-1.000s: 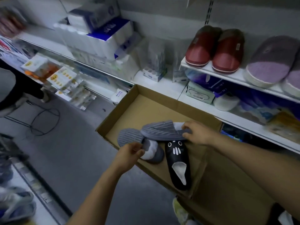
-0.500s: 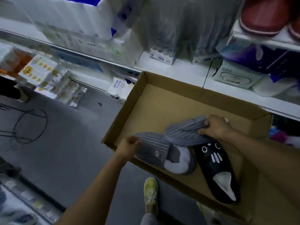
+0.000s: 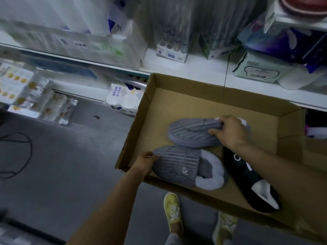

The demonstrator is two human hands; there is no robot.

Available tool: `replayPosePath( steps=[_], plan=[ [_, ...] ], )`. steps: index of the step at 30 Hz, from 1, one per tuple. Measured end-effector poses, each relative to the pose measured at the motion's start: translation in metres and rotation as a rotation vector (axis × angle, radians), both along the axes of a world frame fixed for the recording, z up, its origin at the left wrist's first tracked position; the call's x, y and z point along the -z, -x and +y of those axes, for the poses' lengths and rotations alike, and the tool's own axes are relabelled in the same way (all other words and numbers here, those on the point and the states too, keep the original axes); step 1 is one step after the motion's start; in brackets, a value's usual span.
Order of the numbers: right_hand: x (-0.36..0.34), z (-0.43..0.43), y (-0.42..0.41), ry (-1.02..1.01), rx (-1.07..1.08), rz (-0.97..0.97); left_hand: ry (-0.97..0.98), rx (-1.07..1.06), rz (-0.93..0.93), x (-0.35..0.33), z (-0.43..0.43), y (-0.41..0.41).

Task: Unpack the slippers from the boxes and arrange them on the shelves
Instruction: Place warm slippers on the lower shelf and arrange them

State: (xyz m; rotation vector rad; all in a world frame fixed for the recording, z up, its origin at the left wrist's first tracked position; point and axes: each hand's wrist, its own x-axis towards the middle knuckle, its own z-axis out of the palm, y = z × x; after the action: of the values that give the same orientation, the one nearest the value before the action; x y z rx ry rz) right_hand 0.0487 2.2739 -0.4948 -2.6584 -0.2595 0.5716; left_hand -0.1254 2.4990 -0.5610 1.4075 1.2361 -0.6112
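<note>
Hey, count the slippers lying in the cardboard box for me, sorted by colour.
Grey: 2, the far grey slipper and the near grey slipper
Black: 1, the black slipper
Total: 3 in the cardboard box
</note>
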Motion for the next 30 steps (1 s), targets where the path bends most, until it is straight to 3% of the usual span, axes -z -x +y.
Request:
replayPosePath(
  steps=[2,7,15,24,26,29,30],
  plan=[
    [0.01,0.013,0.014,-0.035,0.011,-0.017,0.022,-0.033,-0.008,0.002,0.001,0.0],
    [0.043,0.03,0.04,-0.065,0.088,0.187,0.053,-0.059,0.017,0.006,0.004,0.001],
    [0.03,0.025,0.035,0.014,-0.023,-0.01,0.054,0.001,0.035,0.007,0.008,0.0],
    [0.031,0.025,0.061,0.229,-0.14,0.29,-0.038,0.336,-0.047,0.012,0.002,0.005],
    [0.032,0.024,0.062,0.102,-0.059,0.472,-0.036,0.31,-0.045,0.012,0.002,0.004],
    [0.033,0.035,0.07,-0.377,0.429,0.854,-0.019,0.265,-0.039,0.011,0.003,0.002],
    [0.034,0.04,0.072,-0.472,0.534,0.886,-0.007,0.248,-0.039,0.009,0.002,0.001]
  ],
)
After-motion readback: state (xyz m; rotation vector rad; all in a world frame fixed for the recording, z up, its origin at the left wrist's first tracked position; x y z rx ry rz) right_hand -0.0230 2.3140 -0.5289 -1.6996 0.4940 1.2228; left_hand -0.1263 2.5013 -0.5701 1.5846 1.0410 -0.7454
